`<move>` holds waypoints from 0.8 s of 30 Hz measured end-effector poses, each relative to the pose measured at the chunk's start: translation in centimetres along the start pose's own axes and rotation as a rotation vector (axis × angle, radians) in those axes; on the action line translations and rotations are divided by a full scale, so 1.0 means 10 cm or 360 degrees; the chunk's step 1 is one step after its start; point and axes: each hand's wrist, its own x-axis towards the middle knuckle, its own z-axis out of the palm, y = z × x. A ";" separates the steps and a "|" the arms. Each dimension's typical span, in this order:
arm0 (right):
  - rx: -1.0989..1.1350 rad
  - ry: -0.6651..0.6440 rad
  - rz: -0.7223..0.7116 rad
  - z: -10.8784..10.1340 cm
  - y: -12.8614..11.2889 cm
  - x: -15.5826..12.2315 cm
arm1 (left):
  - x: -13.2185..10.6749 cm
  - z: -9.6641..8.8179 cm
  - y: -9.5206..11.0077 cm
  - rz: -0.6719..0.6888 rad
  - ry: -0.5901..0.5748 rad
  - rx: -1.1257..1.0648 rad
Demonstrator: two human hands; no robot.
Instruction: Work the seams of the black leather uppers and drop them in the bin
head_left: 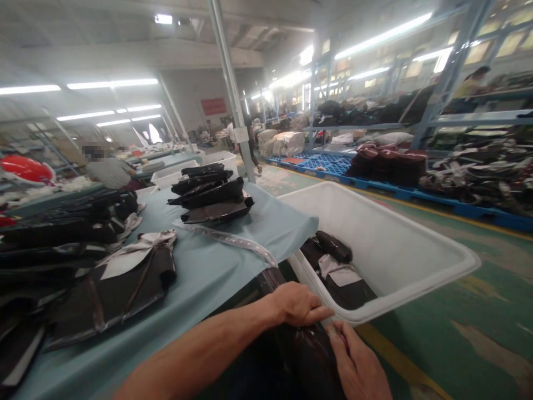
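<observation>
A dark garment piece (310, 353) with a shiny surface hangs low in front of me, beside the table's corner. Along its upper edge my left hand (296, 304) is closed on the cloth, fingers pointing right. My right hand (358, 361) pinches the same piece at its right side, fingertips close to the left hand's. The lower part of the cloth falls into shadow. Just beyond both hands stands a white plastic bin (400, 261); dark folded garments (347, 289) with a pale lining lie at its bottom.
The table (216, 266) has a pale blue cover. It carries a stack of dark pieces (212, 194), a clear strip (233, 239) and more garments (120, 283) at left. A metal post (233, 83) rises behind. Blue pallets (316, 164) with bundles line the right. Other people sit farther off.
</observation>
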 end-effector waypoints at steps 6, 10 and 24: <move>-0.0075 -0.0069 0.0007 -0.03 0.05 0.03 | 0.06 0.01 0.00 -0.0008 -0.0064 0.0057; -0.0089 -0.0042 0.0009 -0.03 0.07 0.04 | 0.05 0.07 0.00 -0.0046 0.0024 0.0028; -0.0264 0.0294 -0.0104 0.01 -0.20 -0.01 | -0.26 0.23 -0.05 -0.0396 0.0875 -0.0213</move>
